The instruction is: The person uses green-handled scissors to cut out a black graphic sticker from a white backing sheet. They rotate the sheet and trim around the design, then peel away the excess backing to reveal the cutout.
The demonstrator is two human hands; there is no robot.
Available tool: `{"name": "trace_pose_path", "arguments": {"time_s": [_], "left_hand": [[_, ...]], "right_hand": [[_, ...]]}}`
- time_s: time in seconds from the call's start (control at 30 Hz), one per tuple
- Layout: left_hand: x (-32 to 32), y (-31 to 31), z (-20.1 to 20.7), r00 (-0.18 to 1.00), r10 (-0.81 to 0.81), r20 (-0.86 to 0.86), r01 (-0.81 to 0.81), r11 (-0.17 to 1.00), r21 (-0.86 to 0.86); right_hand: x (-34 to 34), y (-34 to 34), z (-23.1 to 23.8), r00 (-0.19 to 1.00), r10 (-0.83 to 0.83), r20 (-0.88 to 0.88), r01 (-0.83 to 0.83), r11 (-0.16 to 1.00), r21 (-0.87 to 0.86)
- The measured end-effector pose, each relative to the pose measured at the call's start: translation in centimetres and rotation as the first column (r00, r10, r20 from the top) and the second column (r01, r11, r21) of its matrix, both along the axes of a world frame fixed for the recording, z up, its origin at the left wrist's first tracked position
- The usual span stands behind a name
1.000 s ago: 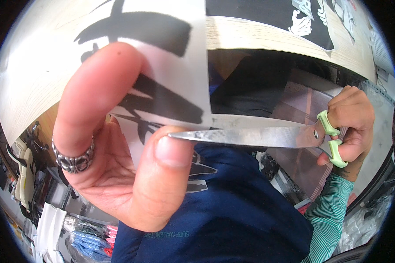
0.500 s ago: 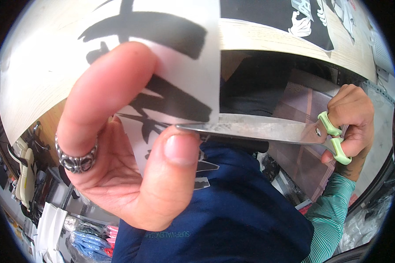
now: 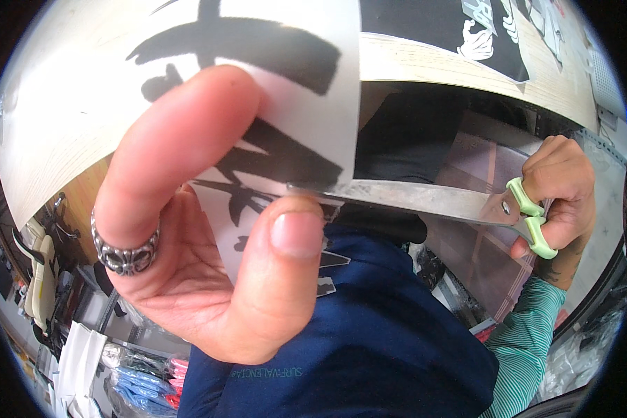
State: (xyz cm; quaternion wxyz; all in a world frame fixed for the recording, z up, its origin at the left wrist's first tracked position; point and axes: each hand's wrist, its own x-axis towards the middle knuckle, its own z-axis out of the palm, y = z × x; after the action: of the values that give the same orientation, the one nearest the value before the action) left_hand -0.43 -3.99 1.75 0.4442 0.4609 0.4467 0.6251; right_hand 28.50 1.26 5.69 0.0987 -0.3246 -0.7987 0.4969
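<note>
Both hands grip: the left hand [image 3: 195,292], half-curled, holds the sheet [image 3: 310,97], while the right hand [image 3: 564,184], clenched, has just closed the scissors [image 3: 432,199] further, apparently advancing the cut.

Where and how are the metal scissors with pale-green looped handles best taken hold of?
Probably by the pale-green loops, from the right, where the right grip is: they are rounded, while the tapering metal blades point left toward the white sheet with black strokes.
</note>
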Motion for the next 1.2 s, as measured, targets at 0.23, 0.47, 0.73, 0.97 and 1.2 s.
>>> {"name": "trace_pose_path", "arguments": {"time_s": [0.23,0.47,0.73,0.97,1.2], "left_hand": [[0.5,0.0,-0.4,0.993,0.112,0.035,-0.113,0.994,0.012],[0.0,0.0,0.7,1.000,0.025,-0.009,-0.026,0.991,-0.129],[-0.9,0.0,-0.3,0.999,-0.045,-0.012,0.045,0.999,-0.026],[-1.1,0.3,0.6,0.976,-0.167,-0.138,0.153,0.982,-0.111],[-0.6,0.2,0.3,0.998,-0.027,-0.060,0.025,0.999,-0.028]], "right_hand": [[-0.2,0.1,0.1,1.000,0.005,0.006,-0.005,1.000,-0.003],[-0.1,0.2,-0.1,1.000,0.029,0.001,-0.029,1.000,-0.007],[0.5,0.1,-0.3,0.998,0.040,0.052,-0.045,0.995,0.091],[0.6,0.4,-0.1,0.990,0.090,0.104,-0.100,0.991,0.091],[-0.2,0.4,0.0,0.999,0.029,0.041,-0.030,0.999,0.024]]}}
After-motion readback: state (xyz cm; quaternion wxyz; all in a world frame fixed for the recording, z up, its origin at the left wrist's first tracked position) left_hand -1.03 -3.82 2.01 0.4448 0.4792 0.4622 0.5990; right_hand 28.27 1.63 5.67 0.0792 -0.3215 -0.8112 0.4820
